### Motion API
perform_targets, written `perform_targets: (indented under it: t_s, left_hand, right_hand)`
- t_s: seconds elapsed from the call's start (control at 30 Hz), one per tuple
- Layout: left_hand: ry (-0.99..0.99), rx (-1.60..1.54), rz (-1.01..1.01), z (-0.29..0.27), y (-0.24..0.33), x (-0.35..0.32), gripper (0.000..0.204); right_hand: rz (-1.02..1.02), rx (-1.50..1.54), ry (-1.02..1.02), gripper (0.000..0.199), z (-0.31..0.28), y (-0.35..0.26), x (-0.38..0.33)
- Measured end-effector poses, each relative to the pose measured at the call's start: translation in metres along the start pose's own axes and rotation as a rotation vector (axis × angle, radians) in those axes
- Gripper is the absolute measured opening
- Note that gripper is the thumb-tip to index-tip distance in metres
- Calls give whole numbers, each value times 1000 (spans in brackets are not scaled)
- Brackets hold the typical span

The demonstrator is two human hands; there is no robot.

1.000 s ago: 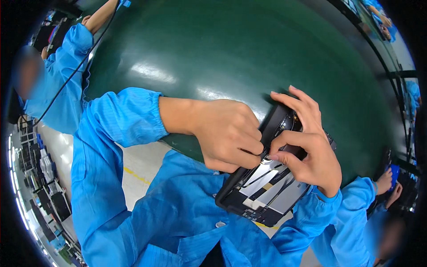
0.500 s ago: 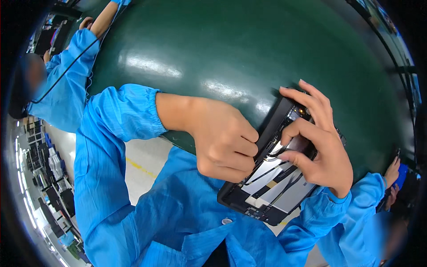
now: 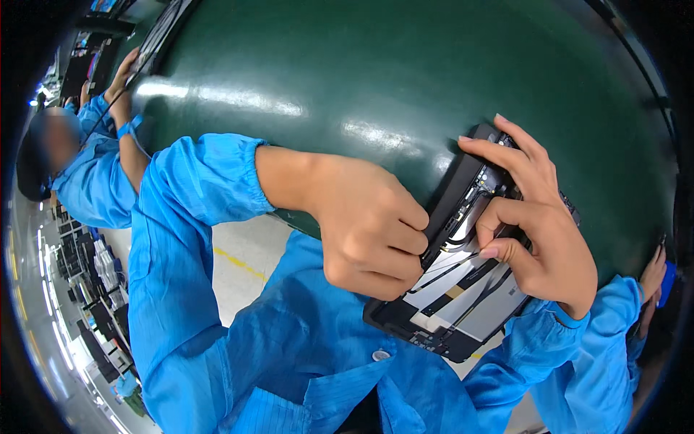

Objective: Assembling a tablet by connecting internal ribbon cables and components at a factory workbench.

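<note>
An opened black tablet-like device leans at a slant at the table's near edge, its lower end over my lap. Inside it show pale flat panels, dark ribbon cables and small boards. My left hand is closed at the device's left edge, fingers curled in on its side; their tips are hidden. Over the upper right part lies my right hand, with thumb and bent forefinger drawn together above the inner parts. What they pinch is too small to make out. Its other fingers stretch across the device's top end.
The green tabletop spreads beyond the device. At the left a co-worker in blue handles a dark flat thing. Another co-worker's blue sleeve and hand show at the right. Shelves with stacked items stand low at the left.
Both hands and the device have shifted slightly right in the picture. My right thumb and forefinger have moved up and right from the inner parts. The left co-worker's arms have changed position.
</note>
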State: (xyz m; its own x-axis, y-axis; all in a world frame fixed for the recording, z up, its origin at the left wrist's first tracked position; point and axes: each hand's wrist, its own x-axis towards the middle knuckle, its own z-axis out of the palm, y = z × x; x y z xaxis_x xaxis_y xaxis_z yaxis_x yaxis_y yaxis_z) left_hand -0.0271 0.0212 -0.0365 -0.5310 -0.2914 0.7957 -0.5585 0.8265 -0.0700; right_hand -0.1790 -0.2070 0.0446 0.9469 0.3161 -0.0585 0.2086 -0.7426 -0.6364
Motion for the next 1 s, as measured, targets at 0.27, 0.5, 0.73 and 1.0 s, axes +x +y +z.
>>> perform_targets:
  t_s: [0.27,0.5,0.73,1.0]
  left_hand:
    - [-17,-108,-18,-5,1,-1,11]
    - [-21,-112,-17,-3,1,-1,11]
    - [-19,-148,-52,4,3,-1,12]
    - [-39,-150,-72,2,1,-1,10]
  right_hand:
    - [-19,4,-27,34,-4,1,6]
    - [30,34,28,16,4,-3,6]
    - [50,56,68,15,8,-1,4]
    - [86,143,135,15,8,-2,7]
